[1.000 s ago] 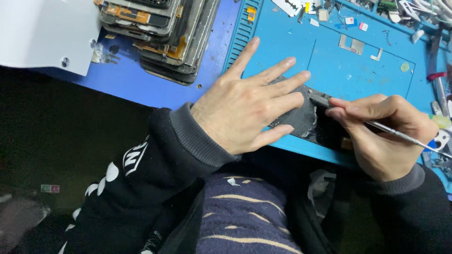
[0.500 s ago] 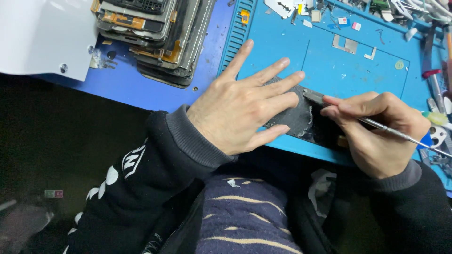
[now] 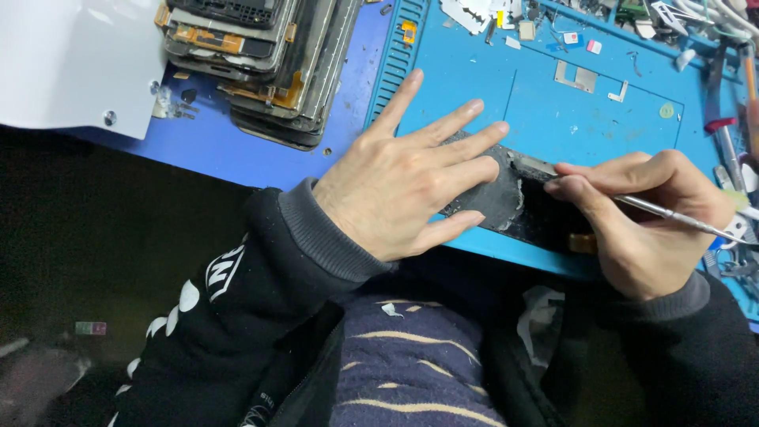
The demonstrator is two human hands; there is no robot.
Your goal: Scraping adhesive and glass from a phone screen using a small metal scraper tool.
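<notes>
Phone panel (image 3: 506, 202) on blue mat (image 3: 553, 111), left hand (image 3: 403, 186) flat, right hand (image 3: 640, 217) pinching metal tool (image 3: 672, 213)

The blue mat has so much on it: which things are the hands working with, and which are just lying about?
In use:
left hand flat on the dark panel
right hand holding a thin metal tool

Lying about:
stack of phone frames
white sheet
small metal scraps

Mat (image 3: 553, 119) centre: bare, open lane beyond both hands. Far-left corner blocked by stacked phone frames (image 3: 253, 59). Far edge cluttered with small parts (image 3: 577, 75). Right edge crowded with tools (image 3: 723, 126). White sheet (image 3: 71, 55) covers the bench's left end.
</notes>
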